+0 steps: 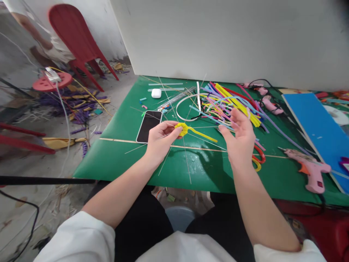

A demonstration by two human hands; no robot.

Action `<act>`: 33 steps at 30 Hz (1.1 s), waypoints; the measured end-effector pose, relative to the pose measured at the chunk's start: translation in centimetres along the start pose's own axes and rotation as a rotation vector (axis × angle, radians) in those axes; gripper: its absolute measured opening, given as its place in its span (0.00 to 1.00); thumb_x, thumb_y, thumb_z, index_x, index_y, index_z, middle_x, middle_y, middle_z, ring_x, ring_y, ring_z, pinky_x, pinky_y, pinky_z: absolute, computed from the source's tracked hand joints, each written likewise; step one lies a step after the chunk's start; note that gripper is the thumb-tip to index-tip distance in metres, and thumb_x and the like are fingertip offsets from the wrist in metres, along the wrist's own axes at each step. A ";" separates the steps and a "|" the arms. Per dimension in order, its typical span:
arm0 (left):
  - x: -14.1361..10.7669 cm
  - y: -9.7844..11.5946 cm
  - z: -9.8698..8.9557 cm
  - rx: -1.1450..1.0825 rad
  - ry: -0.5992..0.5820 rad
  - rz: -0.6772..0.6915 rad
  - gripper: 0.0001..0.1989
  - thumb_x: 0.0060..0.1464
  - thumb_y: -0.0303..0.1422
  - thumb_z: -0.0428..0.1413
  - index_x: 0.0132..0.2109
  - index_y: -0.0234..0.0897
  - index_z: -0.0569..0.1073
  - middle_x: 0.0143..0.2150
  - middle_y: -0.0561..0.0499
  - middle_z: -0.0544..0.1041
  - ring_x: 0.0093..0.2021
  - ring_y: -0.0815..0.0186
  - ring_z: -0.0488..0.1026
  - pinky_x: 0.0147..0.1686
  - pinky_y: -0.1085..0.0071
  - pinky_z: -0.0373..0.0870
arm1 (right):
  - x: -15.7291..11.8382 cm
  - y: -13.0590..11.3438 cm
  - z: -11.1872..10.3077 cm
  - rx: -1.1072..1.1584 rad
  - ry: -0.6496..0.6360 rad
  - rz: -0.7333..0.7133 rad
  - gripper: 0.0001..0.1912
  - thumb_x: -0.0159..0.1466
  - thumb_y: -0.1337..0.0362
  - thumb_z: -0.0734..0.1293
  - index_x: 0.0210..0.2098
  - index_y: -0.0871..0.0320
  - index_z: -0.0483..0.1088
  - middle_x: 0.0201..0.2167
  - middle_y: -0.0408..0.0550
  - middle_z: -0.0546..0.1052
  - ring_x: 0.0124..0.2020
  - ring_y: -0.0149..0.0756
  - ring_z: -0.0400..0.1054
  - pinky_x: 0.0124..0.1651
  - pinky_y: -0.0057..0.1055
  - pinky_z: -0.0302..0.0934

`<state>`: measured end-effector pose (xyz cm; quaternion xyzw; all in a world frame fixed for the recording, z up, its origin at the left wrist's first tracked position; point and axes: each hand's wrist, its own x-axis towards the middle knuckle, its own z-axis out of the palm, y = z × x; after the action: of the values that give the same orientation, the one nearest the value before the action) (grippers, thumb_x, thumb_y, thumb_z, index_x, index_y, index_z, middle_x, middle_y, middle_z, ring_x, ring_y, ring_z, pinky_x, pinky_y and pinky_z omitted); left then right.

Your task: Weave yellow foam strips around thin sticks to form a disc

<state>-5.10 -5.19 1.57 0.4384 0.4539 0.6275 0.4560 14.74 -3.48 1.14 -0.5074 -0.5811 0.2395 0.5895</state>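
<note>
My left hand pinches a small round yellow woven disc between thumb and fingers. Thin wires spread out from the disc in all directions, and a yellow pipe cleaner tail runs off it to the right. On the right, my right hand is raised with thumb and fingers apart, near the wire ends and apart from the yellow tail. Behind it lies a pile of coloured pipe cleaners.
A phone and a white earphone case lie on the green table. Scissors, a pink glue gun and a blue board are on the right. A person is near a red chair.
</note>
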 end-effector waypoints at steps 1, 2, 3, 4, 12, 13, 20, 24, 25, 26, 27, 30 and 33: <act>-0.1 -0.1 0.1 0.006 -0.004 -0.002 0.10 0.42 0.32 0.62 0.33 0.32 0.73 0.29 0.51 0.77 0.28 0.69 0.75 0.28 0.74 0.74 | -0.1 -0.3 -0.1 -0.070 -0.048 -0.074 0.19 0.57 0.62 0.66 0.49 0.53 0.66 0.50 0.51 0.70 0.53 0.42 0.62 0.54 0.45 0.55; -0.1 -0.2 0.1 0.005 -0.012 -0.010 0.10 0.42 0.32 0.62 0.34 0.32 0.73 0.29 0.51 0.77 0.29 0.69 0.75 0.28 0.74 0.74 | -0.4 -0.6 0.0 -0.110 -0.130 -0.117 0.15 0.58 0.62 0.64 0.46 0.53 0.69 0.47 0.49 0.72 0.51 0.41 0.64 0.54 0.44 0.55; -0.2 -0.3 0.2 -0.001 -0.022 -0.022 0.11 0.42 0.33 0.62 0.34 0.32 0.74 0.30 0.51 0.77 0.29 0.69 0.75 0.28 0.74 0.74 | -0.7 -0.9 0.2 -0.128 -0.219 -0.138 0.12 0.59 0.62 0.63 0.43 0.53 0.71 0.44 0.48 0.74 0.49 0.40 0.66 0.53 0.43 0.57; -0.3 -0.3 0.3 -0.010 -0.032 -0.037 0.11 0.42 0.33 0.62 0.35 0.33 0.74 0.30 0.50 0.78 0.29 0.69 0.75 0.28 0.74 0.74 | -1.0 -1.1 0.4 -0.136 -0.295 -0.146 0.11 0.60 0.62 0.63 0.42 0.53 0.72 0.42 0.47 0.75 0.47 0.39 0.67 0.52 0.41 0.58; -0.9 -0.3 0.8 -0.048 -0.139 -0.166 0.12 0.42 0.34 0.62 0.36 0.32 0.74 0.29 0.49 0.78 0.29 0.68 0.75 0.28 0.74 0.73 | -1.8 -1.0 1.6 -0.282 -0.441 -0.185 0.10 0.61 0.61 0.63 0.39 0.54 0.74 0.35 0.46 0.78 0.36 0.34 0.71 0.40 0.33 0.64; -0.9 -0.3 0.7 -0.049 -0.141 -0.179 0.13 0.42 0.34 0.62 0.36 0.32 0.74 0.29 0.49 0.77 0.30 0.68 0.75 0.29 0.73 0.73 | -1.7 -0.9 1.4 -0.345 -0.470 -0.226 0.10 0.60 0.61 0.63 0.39 0.55 0.73 0.35 0.46 0.78 0.36 0.35 0.71 0.40 0.34 0.63; -0.5 -0.5 0.5 -0.012 -0.090 -0.167 0.12 0.41 0.33 0.63 0.35 0.31 0.74 0.29 0.48 0.77 0.31 0.68 0.75 0.30 0.75 0.71 | -1.1 -1.2 -0.4 -0.751 -0.492 -0.472 0.12 0.61 0.68 0.62 0.42 0.58 0.73 0.40 0.51 0.77 0.49 0.47 0.65 0.56 0.53 0.50; -0.6 -0.5 0.5 -0.005 -0.082 -0.173 0.14 0.40 0.34 0.63 0.35 0.31 0.73 0.27 0.50 0.77 0.28 0.70 0.74 0.28 0.76 0.69 | -1.8 -1.8 0.3 -0.467 -0.694 -0.387 0.19 0.63 0.72 0.56 0.52 0.60 0.66 0.48 0.52 0.74 0.49 0.38 0.67 0.51 0.39 0.62; -0.6 -0.6 0.5 -0.010 -0.085 -0.175 0.14 0.40 0.34 0.63 0.35 0.31 0.73 0.26 0.50 0.77 0.27 0.70 0.74 0.27 0.77 0.69 | -2.1 -1.8 0.7 -0.385 -0.731 -0.311 0.19 0.63 0.70 0.56 0.53 0.58 0.65 0.50 0.51 0.72 0.49 0.38 0.67 0.50 0.38 0.63; -0.7 -0.7 0.5 -0.013 -0.088 -0.174 0.14 0.40 0.34 0.63 0.36 0.31 0.73 0.26 0.50 0.77 0.27 0.70 0.74 0.27 0.77 0.69 | -2.4 -1.8 1.1 -0.300 -0.747 -0.227 0.19 0.63 0.67 0.58 0.54 0.55 0.64 0.51 0.49 0.72 0.50 0.38 0.67 0.50 0.37 0.63; -0.8 -0.8 0.6 -0.013 -0.093 -0.171 0.14 0.41 0.34 0.63 0.36 0.31 0.73 0.27 0.51 0.77 0.27 0.70 0.74 0.27 0.76 0.69 | -2.7 -1.8 1.6 -0.210 -0.745 -0.139 0.19 0.63 0.65 0.59 0.54 0.54 0.64 0.51 0.48 0.72 0.50 0.38 0.67 0.50 0.37 0.63; -0.9 -1.0 0.7 0.013 -0.125 -0.160 0.13 0.42 0.34 0.62 0.36 0.31 0.73 0.29 0.50 0.77 0.28 0.69 0.74 0.28 0.75 0.70 | -3.3 -1.4 2.8 0.017 -0.674 0.116 0.17 0.60 0.60 0.63 0.49 0.53 0.69 0.46 0.46 0.75 0.43 0.37 0.71 0.45 0.35 0.66; -0.4 -0.6 0.1 0.049 -0.290 -0.169 0.15 0.43 0.35 0.61 0.40 0.33 0.74 0.36 0.47 0.78 0.33 0.67 0.74 0.32 0.72 0.71 | -3.1 -1.2 3.1 0.106 -0.591 0.302 0.13 0.59 0.58 0.63 0.41 0.55 0.74 0.39 0.47 0.77 0.31 0.33 0.72 0.35 0.31 0.68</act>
<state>-4.84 -5.50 0.92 0.4957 0.4335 0.5058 0.5572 10.86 -5.66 0.18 -0.4650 -0.6320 0.4906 0.3791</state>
